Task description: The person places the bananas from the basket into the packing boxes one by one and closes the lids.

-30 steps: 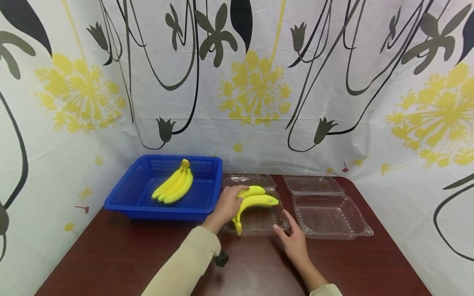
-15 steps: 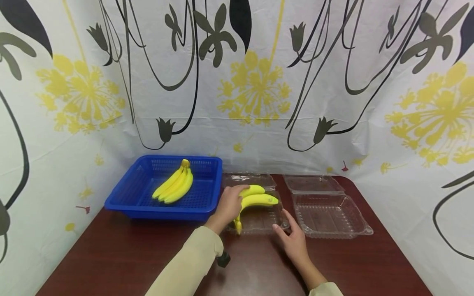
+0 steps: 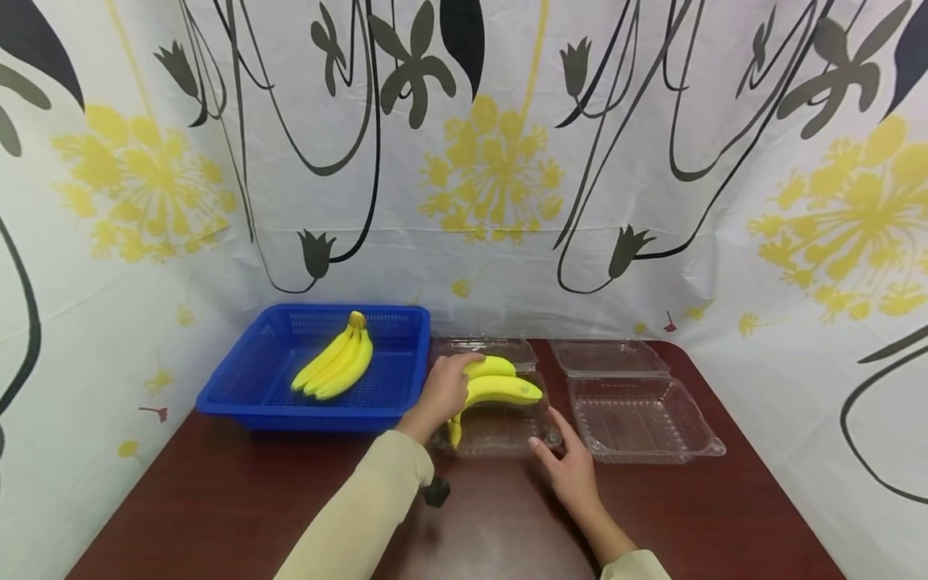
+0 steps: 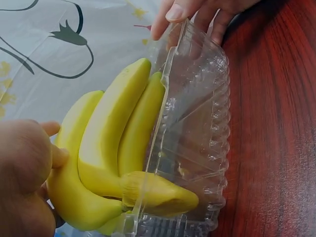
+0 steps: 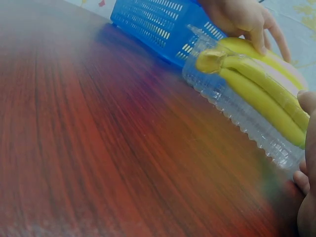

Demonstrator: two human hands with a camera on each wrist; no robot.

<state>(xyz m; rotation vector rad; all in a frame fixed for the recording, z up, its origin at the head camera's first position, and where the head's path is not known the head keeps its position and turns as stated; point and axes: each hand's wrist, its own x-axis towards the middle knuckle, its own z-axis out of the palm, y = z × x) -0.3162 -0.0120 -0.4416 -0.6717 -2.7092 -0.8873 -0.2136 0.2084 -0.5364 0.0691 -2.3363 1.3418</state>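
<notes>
My left hand [image 3: 444, 395] grips the left side of a bunch of yellow bananas [image 3: 500, 389]. The bunch lies over an open clear plastic clamshell container [image 3: 507, 441], its stem end towards the front left. In the left wrist view, the bananas [image 4: 106, 143] lean on the container's rim, with the stem end [image 4: 163, 192] over its wall. At the container's front right corner, my right hand [image 3: 573, 471] holds the rim between thumb and fingers. The right wrist view shows the right thumb [image 5: 307, 101] at the rim. Part of the left fingers is hidden behind the bunch.
A blue plastic basket [image 3: 319, 420] stands left of the container, with another banana bunch [image 3: 335, 364] inside. To the right is a second open clear clamshell [image 3: 641, 423]. All stand on a dark red wooden table [image 3: 290, 483], before a patterned cloth [image 3: 507, 298].
The stem end of the held bunch has shifted slightly left and back, with the left hand. The right hand stays at the container's corner. The head view has turned slightly.
</notes>
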